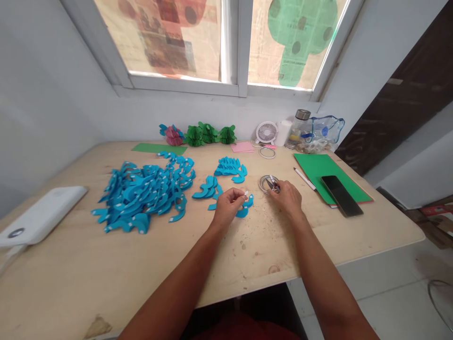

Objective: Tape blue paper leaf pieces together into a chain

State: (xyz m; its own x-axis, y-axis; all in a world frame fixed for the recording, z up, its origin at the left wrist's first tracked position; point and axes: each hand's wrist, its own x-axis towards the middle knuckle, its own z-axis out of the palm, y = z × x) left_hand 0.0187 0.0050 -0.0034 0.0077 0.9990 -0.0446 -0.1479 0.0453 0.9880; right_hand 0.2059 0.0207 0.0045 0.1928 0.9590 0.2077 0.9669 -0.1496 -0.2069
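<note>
My left hand is closed in a pinch on a small white piece of tape. Just under it lies a blue curved paper cutout with white squares on it. My right hand is closed on a small pair of scissors, whose dark blades show past the fingertips. The scissors are over a roll of tape on the table; whether they touch it I cannot tell. To the left of my left hand spreads a big heap of blue paper cutouts, with a smaller fanned stack behind.
Folded green paper figures and a pink one line the wall. A small fan and a glass bottle stand behind. On the right are green sheets, a phone and a pencil; a white device lies left.
</note>
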